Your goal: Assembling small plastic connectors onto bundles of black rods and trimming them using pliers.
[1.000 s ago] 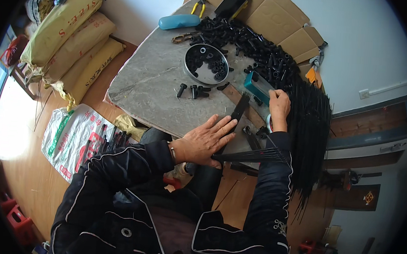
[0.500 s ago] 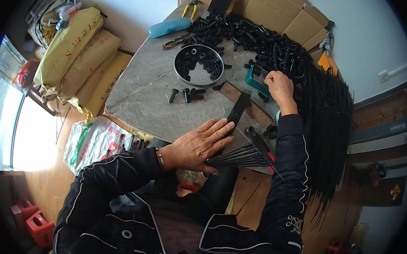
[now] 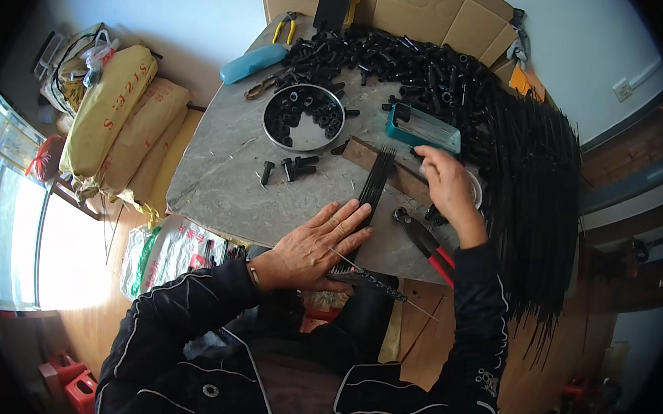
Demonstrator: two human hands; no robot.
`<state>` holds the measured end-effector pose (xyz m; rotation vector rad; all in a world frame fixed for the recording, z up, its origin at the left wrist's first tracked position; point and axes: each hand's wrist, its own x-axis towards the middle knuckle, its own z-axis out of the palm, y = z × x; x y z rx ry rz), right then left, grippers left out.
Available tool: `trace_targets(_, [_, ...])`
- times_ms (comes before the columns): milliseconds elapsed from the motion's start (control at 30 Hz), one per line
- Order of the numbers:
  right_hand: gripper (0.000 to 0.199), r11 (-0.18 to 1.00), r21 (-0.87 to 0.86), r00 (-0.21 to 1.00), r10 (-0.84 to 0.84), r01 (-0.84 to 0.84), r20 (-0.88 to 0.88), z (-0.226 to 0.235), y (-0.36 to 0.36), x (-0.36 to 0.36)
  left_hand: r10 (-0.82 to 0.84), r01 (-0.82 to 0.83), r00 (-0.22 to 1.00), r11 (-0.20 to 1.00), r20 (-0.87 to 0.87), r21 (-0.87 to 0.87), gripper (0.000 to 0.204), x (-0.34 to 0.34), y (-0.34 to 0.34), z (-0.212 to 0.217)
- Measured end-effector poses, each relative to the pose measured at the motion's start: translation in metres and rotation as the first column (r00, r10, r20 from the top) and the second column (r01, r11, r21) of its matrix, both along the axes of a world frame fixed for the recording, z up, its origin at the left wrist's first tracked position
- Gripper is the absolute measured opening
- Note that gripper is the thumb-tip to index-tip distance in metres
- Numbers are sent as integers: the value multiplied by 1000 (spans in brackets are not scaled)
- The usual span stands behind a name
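My left hand (image 3: 310, 247) lies flat with fingers stretched out over a bundle of thin black rods (image 3: 380, 176). The bundle's far ends rest by a wooden strip (image 3: 361, 154); its near ends, with a dark patterned piece among them, stick out past the table edge beside my thumb. My right hand (image 3: 450, 190) hovers just below a teal open box (image 3: 404, 129). Its thumb and index finger are pinched, and whatever is between them is too small to make out. Red-handled pliers (image 3: 440, 261) lie between the two hands.
A round metal dish (image 3: 270, 131) holds several black fittings. More fittings (image 3: 431, 69) are heaped at the back, and long black rods (image 3: 526, 188) hang over the right edge. Near the left edge are a light-blue case (image 3: 253, 64) and yellow-handled pliers (image 3: 284, 28). Filled sacks (image 3: 110, 110) stand left.
My right hand has moved from the teal box's side toward me, away from it. The near rod ends beside my left thumb no longer fan out toward the right. The view has shifted slightly.
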<state>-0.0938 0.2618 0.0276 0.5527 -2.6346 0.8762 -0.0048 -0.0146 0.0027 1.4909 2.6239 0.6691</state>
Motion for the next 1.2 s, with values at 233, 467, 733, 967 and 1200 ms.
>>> trace_targets(233, [15, 993, 100, 997, -71, 69, 12, 0, 10, 23, 2, -4, 999, 999, -44, -47, 94, 0, 4, 4])
trace_targets(467, [13, 990, 125, 996, -62, 69, -63, -4, 8, 19, 13, -15, 998, 1000, -63, -25, 93, 0, 7, 2])
trace_targets(733, [13, 993, 103, 994, -50, 59, -96, -8, 6, 17, 13, -17, 997, 998, -77, -52, 95, 0, 8, 3])
trace_targets(967, [12, 993, 79, 990, -82, 92, -114, -10, 3, 17, 26, -27, 998, 999, -58, -19, 98, 2, 7, 1])
trace_targets(1200, [11, 995, 70, 987, -57, 68, -147, -12, 3, 16, 8, -10, 996, 1000, -84, -24, 95, 1, 7, 2])
